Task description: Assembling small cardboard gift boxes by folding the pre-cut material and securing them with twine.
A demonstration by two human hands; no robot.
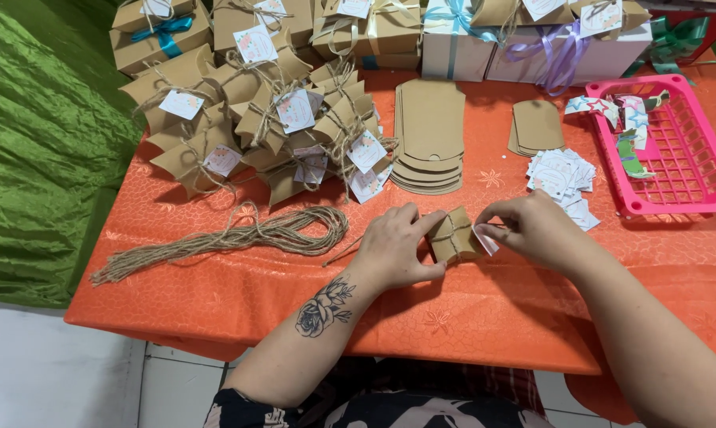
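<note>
My left hand [393, 247] is pinched on the left end of a small brown pillow box [451, 238] that lies on the orange tablecloth [484, 309] right in front of me, thumb under its near edge and fingers over the far one. A bit of twine [450, 231] is wrapped around the box's middle. My right hand [536, 230] is closed at the fingertips on a small white tag [486, 240] touching the box's right end. To my left a loose bundle of twine strands [231, 236] stretches across the cloth, well apart from my hands. Behind it sits a heap of finished boxes [271, 127], each tied and tagged. Straight ahead is a stack of flat brown cutouts [429, 135], with a smaller stack [536, 127] beside it. A pile of white tags [562, 174] lies just beyond my right hand, next to a pink plastic tray [683, 158]. White gift boxes with ribbons [532, 47] stand along the far edge.
</note>
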